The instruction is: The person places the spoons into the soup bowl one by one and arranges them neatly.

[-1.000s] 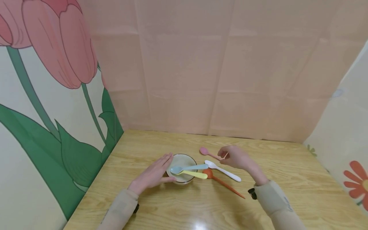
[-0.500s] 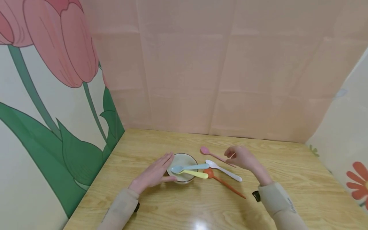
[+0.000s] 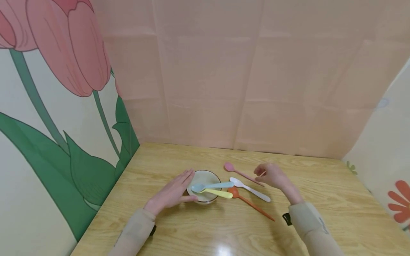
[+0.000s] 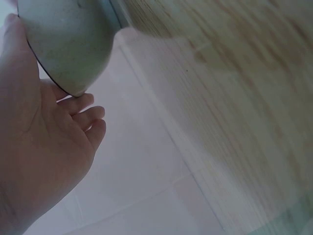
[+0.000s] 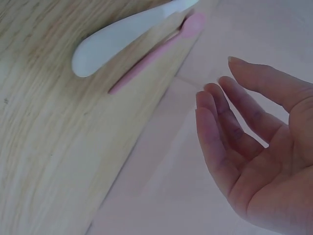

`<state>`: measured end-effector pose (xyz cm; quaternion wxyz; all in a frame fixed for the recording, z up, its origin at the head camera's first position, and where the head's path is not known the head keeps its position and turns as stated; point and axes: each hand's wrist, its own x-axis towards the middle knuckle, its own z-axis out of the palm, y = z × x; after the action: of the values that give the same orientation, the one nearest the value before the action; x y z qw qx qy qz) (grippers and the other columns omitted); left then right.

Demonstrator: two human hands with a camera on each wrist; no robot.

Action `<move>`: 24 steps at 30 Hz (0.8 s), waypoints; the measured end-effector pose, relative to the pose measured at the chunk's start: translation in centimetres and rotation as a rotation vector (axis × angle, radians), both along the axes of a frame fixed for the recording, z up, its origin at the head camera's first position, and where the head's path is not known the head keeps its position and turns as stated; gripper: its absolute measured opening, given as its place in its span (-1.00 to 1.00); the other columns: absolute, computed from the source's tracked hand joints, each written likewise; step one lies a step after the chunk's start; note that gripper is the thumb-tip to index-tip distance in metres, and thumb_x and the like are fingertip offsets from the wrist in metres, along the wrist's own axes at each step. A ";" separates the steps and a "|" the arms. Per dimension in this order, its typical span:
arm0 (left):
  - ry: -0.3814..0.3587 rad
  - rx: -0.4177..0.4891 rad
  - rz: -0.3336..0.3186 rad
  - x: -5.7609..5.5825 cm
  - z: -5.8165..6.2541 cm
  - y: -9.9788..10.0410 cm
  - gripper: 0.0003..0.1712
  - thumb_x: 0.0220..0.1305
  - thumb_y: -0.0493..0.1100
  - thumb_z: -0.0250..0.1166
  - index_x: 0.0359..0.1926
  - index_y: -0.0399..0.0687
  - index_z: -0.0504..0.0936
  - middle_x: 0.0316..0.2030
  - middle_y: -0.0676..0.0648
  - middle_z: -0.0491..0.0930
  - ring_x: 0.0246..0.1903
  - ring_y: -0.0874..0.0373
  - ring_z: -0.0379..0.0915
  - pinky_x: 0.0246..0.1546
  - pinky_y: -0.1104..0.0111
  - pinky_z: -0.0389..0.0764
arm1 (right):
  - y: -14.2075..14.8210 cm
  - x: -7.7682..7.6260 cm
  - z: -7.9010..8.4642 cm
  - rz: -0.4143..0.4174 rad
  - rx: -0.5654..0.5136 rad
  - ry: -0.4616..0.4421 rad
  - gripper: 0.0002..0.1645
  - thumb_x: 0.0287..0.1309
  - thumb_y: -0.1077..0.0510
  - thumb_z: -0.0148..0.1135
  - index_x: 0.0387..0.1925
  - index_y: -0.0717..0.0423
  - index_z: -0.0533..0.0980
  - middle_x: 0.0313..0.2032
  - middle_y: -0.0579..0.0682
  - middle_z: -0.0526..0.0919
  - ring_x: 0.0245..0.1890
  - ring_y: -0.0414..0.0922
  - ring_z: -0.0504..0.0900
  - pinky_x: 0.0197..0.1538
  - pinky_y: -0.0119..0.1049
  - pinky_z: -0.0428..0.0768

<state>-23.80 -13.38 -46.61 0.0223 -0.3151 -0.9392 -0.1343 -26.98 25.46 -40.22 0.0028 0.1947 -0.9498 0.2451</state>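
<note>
A pale bowl with a dark rim [image 3: 209,176] stands on the table, and my left hand [image 3: 172,192] holds its left side, fingers along the far edge and thumb at the near edge. Across the bowl lie a light blue spoon [image 3: 217,185] and a yellow spoon [image 3: 219,193], handles jutting out to the right. My right hand [image 3: 273,176] hovers with loosely bent fingers, holding nothing, by the handle end of a pink spoon [image 3: 229,167]. That pink spoon lies on the table beside a white spoon [image 5: 112,41], as the right wrist view also shows.
An orange spoon [image 3: 257,209] lies slantwise nearest the front, its head close to the yellow handle. Behind the wooden table [image 3: 179,231] hangs a pinkish cloth [image 3: 205,89]. A panel with painted tulips [image 3: 86,53] stands at the left, and a flower-patterned one at the right.
My right hand has let go of the pink spoon's handle and drawn away to the right, its fingers now free. The left hand stays at the bowl.
</note>
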 end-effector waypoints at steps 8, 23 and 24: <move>-0.010 0.018 -0.005 0.1 0.0 -0.1 0.12 0.31 0.43 0.07 0.55 -0.25 -0.04 0.56 -0.23 -0.02 0.56 -0.11 -0.08 0.57 0.06 0.10 | 0.7 -1.1 -1.3 -0.005 -0.005 -0.039 -0.79 0.05 0.28 0.41 -0.25 0.32 0.63 -0.33 0.16 0.73 -0.32 0.00 0.70 -0.28 -0.23 0.67; -0.010 0.008 -0.004 0.2 0.1 0.0 0.12 0.31 0.45 0.05 0.55 -0.24 -0.05 0.56 -0.23 -0.03 0.56 -0.11 -0.09 0.57 0.06 0.09 | 1.4 -2.9 -2.9 -0.035 0.021 -0.089 -0.76 0.01 0.25 0.42 -0.26 0.33 0.64 -0.35 0.11 0.74 -0.33 -0.14 0.64 -0.20 -0.20 0.64; -0.013 0.007 -0.003 0.2 0.1 0.0 0.13 0.31 0.45 0.05 0.56 -0.23 -0.05 0.57 -0.23 -0.04 0.56 -0.10 -0.09 0.57 0.06 0.09 | 1.4 -2.9 -2.9 -0.033 0.020 -0.097 -0.76 0.02 0.26 0.42 -0.26 0.34 0.63 -0.35 0.11 0.73 -0.33 -0.14 0.63 -0.21 -0.20 0.63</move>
<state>-23.64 -13.39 -46.53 0.0174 -0.3155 -0.9384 -0.1398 -29.86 26.89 -43.15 -0.0409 0.1668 -0.9542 0.2448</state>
